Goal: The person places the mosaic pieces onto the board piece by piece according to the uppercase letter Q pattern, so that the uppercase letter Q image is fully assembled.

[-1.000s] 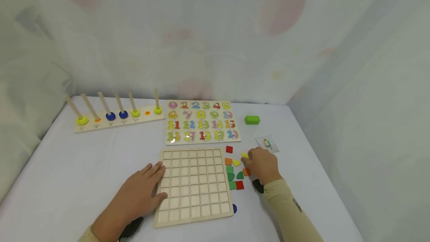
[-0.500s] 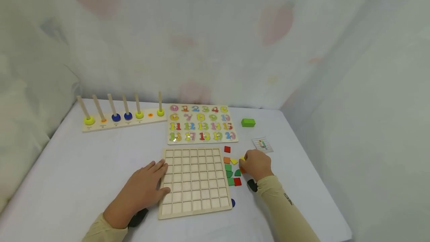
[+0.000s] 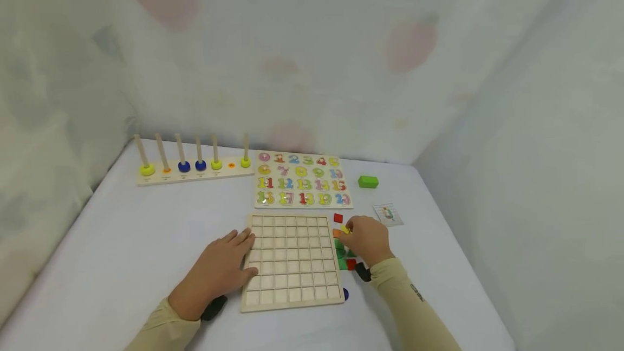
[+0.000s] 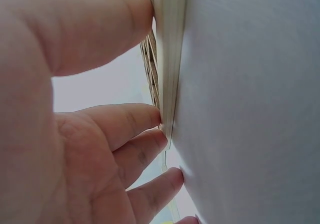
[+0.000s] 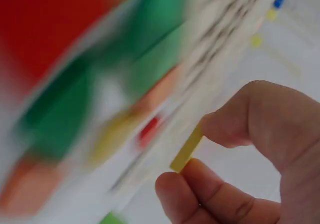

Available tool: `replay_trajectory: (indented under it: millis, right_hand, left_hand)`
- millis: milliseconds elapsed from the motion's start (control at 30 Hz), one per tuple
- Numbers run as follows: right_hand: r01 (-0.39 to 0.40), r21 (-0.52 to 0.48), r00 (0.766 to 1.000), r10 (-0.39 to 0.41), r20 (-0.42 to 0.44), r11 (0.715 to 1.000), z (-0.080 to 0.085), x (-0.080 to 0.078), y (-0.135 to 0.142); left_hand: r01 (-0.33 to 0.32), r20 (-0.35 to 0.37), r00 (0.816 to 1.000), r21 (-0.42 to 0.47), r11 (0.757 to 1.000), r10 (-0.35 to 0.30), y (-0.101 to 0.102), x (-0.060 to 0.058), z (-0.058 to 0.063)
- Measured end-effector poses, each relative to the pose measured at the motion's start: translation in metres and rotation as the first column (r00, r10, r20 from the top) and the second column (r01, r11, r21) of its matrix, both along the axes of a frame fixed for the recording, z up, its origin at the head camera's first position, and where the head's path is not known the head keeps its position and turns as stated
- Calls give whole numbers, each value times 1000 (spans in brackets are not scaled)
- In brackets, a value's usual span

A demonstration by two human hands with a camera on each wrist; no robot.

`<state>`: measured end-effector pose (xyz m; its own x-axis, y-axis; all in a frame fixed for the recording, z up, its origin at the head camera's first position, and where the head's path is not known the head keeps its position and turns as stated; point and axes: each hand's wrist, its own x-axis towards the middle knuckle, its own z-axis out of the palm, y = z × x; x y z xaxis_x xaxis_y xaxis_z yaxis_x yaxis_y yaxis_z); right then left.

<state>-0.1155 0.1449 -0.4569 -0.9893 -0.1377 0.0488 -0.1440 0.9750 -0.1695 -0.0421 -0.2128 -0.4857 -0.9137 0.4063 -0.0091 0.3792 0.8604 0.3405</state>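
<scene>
Colourful number board [image 3: 303, 179] behind our pale wooden grid tray [image 3: 293, 260] | white bench [image 3: 161, 232], printed drapes [image 3: 317, 26] | right hand [image 3: 368, 238] pinches flat yellow piece [image 5: 187, 151]; left hand [image 3: 219, 264], fingers straight, touches tray

Somewhere curtained off like a small booth — pale hangings [image 3: 312, 91] with reddish, fruit-like prints [image 3: 411, 47] rise behind and on both sides of a white bench [image 3: 146, 242]. The number puzzle [image 3: 304, 179], peg counter [image 3: 195, 175] and gridded wooden tray [image 3: 294, 267] suggest a play corner — building unclear.
</scene>
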Motion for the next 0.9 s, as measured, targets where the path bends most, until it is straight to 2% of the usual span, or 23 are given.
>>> replay_trajectory:
  millis: [100, 200, 267, 400, 500, 567, 667, 800, 900]
  right_hand:
    - [-126, -35, 992, 125, -24, 991, -2, 1, -29]
    - [-282, -36, 958, 280, -64, 959, -6, -3, -55]
    - [-382, -10, 921, 380, -83, 924, -8, -6, -70]
    - [-561, 71, 820, 565, -85, 825, -14, -18, -97]
    - [-645, 124, 755, 654, -49, 754, -9, -26, -101]
    - [-678, 138, 725, 688, -37, 722, -7, -29, -101]
    - [-703, 138, 702, 712, -29, 698, -4, -31, -99]
    - [-703, 127, 703, 711, -30, 700, -8, -32, -103]
    - [-685, 200, 711, 702, -22, 700, -12, -30, -120]
  left_hand:
    - [-23, 10, 1000, -10, 1000, 23, -1, 2, -3]
    - [-38, 12, 999, -19, 999, 38, 0, 2, -6]
    - [-43, 14, 999, -27, 999, 43, 2, 1, -7]
    - [-60, 31, 998, -37, 998, 61, 4, 4, -7]
    - [-58, 37, 998, -37, 998, 59, 11, 3, -2]
    - [-54, 36, 998, -41, 998, 56, 14, 3, 1]
    - [-51, 41, 998, -48, 998, 53, 17, 2, 3]
    - [-59, 58, 996, -61, 996, 62, 13, 1, 0]
    - [-75, 62, 995, -67, 995, 79, 3, 2, -7]
